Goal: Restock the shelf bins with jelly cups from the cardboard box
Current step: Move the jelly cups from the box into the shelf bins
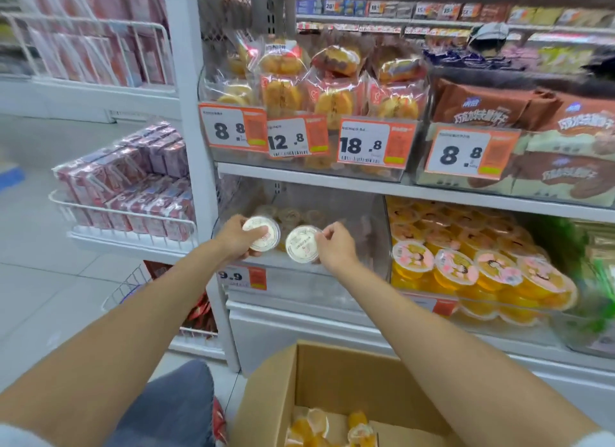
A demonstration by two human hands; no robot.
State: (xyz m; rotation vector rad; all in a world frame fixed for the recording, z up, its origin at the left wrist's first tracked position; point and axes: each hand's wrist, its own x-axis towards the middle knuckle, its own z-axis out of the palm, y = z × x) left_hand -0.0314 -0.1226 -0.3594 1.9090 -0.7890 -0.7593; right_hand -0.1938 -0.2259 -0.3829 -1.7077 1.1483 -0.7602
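More jelly cups (332, 428) lie in the cardboard box (332, 373) nearest. Farther on, each hand grips one at the clear bin (332, 213): left hand (234, 238), right hand (334, 247), fingers on rims. Probably light, rigid, foil lids puncturable.

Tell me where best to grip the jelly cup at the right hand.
Grip the jelly cup by its round rim, fingers on opposite edges, coming from the right side where the right hand is; its flat lid faces the camera and the left hand's cup crowds the other side.
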